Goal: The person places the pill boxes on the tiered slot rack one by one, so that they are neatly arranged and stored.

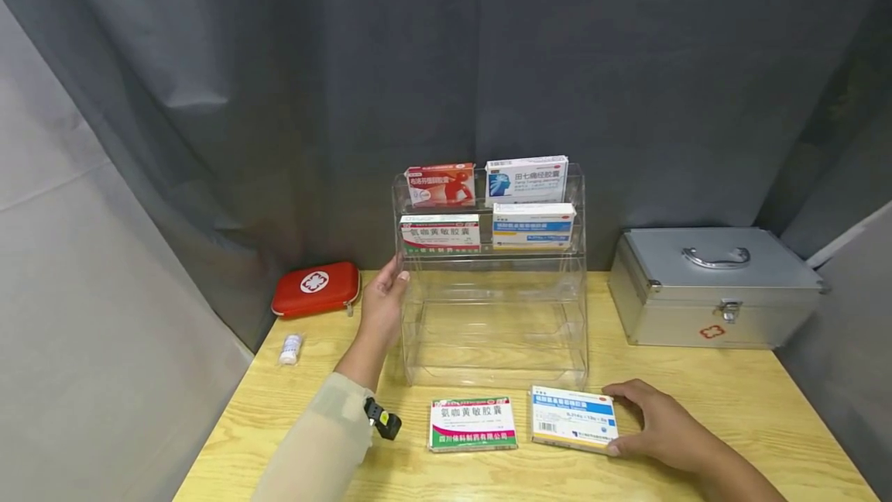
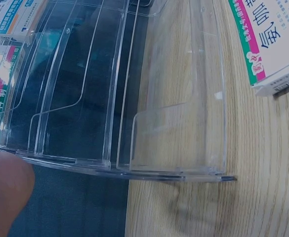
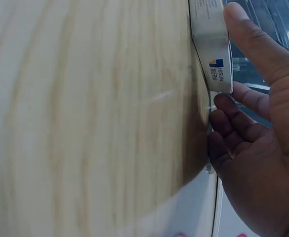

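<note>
A clear tiered display rack (image 1: 491, 308) stands mid-table, seen side-on in the left wrist view. My left hand (image 1: 383, 304) grips its left side edge, with the thumb (image 2: 6, 190) against that side. The right hand (image 1: 662, 424) holds a blue-and-white medicine box (image 1: 573, 418) by its right end, thumb at the near corner and fingers at the far one. In the right wrist view the box's white end (image 3: 216, 66) shows between thumb and fingers. Left of it, a green-and-white medicine box (image 1: 472, 424) lies flat before the rack.
The rack's upper tiers hold a red box (image 1: 440, 184), a white box (image 1: 527, 179), a green-and-white box (image 1: 440, 234) and a blue-and-white box (image 1: 533, 226). A red first-aid pouch (image 1: 327, 297) and small white bottle (image 1: 290, 348) lie left; a silver case (image 1: 718, 289) stands right.
</note>
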A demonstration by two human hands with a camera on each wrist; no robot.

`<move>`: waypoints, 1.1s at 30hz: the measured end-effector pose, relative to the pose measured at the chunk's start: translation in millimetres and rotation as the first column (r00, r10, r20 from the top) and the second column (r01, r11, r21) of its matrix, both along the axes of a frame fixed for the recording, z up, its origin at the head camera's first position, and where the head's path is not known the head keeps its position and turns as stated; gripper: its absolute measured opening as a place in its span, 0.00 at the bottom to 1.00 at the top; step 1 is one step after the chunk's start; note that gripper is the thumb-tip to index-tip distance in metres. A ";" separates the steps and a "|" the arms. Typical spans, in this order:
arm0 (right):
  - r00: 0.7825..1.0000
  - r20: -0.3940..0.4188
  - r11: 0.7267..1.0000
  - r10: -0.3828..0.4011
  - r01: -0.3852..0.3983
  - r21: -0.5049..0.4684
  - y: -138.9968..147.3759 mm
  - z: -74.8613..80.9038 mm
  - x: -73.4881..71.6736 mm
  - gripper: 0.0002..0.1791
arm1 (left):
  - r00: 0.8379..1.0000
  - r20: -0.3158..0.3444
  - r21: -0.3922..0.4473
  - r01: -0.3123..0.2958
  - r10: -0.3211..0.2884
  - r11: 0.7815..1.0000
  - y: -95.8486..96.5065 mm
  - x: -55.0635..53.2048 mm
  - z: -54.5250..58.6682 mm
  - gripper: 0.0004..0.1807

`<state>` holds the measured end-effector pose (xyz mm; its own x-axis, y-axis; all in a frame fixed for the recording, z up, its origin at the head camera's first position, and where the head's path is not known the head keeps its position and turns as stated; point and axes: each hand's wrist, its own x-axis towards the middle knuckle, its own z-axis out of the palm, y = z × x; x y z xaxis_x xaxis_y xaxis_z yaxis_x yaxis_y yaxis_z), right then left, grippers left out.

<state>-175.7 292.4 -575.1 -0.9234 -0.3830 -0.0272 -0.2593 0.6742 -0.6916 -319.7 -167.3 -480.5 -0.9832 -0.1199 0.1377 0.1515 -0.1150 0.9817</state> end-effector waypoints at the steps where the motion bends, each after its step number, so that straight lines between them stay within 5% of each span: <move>1: 1.000 -0.003 1.000 0.002 -0.002 0.006 -0.7 -0.2 0.3 0.52 | 1.000 -0.001 0.000 -0.001 0.001 1.000 0.4 0.3 0.3 0.30; 11: 0.999 0.028 0.999 0.018 -0.017 -0.046 -4.3 4.2 2.6 0.50 | 1.000 0.005 0.015 -0.008 0.008 1.000 2.0 0.9 2.1 0.29; 24: 0.986 0.141 0.941 -0.094 0.134 -0.311 -7.4 14.4 5.9 0.23 | 1.000 0.001 0.013 -0.008 0.008 1.000 1.1 -1.1 -0.7 0.29; 33: 0.981 -0.006 0.929 -0.194 0.182 -0.323 -3.5 42.0 -8.7 0.18 | 1.000 -0.006 0.026 -0.009 0.009 1.000 3.0 0.2 2.0 0.28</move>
<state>-184.4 288.9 -533.1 -0.9772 -0.1851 0.1036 -0.1791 0.4585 -0.8704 -319.5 -164.3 -478.5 -0.9813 -0.1320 0.1404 0.1585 -0.1389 0.9775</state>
